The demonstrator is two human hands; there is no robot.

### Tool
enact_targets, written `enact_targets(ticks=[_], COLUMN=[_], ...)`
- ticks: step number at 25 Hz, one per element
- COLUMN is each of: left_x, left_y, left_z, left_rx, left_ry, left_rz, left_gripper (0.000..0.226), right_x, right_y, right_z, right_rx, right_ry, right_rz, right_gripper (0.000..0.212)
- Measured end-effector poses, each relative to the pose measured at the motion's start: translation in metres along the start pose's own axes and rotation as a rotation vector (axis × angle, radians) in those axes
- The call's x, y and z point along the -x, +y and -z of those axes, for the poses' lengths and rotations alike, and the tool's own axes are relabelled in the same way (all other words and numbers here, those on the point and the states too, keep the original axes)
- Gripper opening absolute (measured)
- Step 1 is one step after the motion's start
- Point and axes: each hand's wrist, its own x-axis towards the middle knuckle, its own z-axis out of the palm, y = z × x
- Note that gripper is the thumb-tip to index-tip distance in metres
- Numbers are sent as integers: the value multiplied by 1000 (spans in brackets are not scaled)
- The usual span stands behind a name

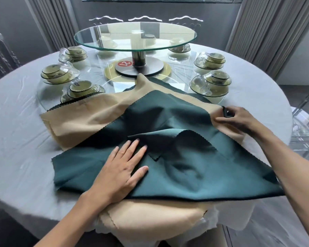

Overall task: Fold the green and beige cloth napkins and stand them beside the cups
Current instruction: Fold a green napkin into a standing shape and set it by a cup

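Green napkin: smooth, matte dark teal cloth with zigzag-cut edges; lies loosely spread on top of the beige napkin at the near side of the table, rumpled, with one corner folded back over its middle. Long axis runs left to right along the near table edge; an upper corner points away toward the turntable.
Beige napkin: soft tan cloth, same zigzag edges; lies under the green one, showing at far left, far right and over the near table edge. Its far corner points at the turntable base.
Left hand: flat, fingers straight and spread, pressing the green napkin down.
Right hand: fingers curled, pinching the napkin edge at the far right; a dark green corner shows between thumb and fingers.
Cups: clear glass cups with small green-rimmed bowls on saucers, ringed around the table beyond the napkins.
Turntable: round clear glass disc on a metal post.
Tablecloth: pale grey, wrinkled, over a round table.
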Motion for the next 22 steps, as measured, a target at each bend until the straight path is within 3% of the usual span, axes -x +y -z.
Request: enact_targets(ticks=[3,8,10,12,14,16,18,20,22], left_x=[0,3,2,3,4,3,7,17,29], left_y=[1,4,6,6,6,7,6,1,-4], left_z=[3,9,10,10,9,10,16,23,27], left_rx=[16,15,13,21,38,81,183,244,185], left_ry=[-48,-104,-112,-105,-81,-13,89,51,-49], left_rz=[29,52,53,59,54,31,-68,-248,-348], left_gripper=[77,77,78,83,85,82,70,64,62], right_x=[-3,-11,-12,0,27,67,119,167,191], right_y=[12,15,13,7,-9,-28,-45,-51,-48], right_z=[17,54,46,29,7,-22,-51,-71,-81], right_rx=[84,51,244,490,508,385,266,258,371], right_ry=[-37,87,79,188,342,431,348,94,-199], right_rz=[-35,-119,-130,-143,-54,178,435,607,652], right_gripper=[28,26,22,23,36,35,29,37,56])
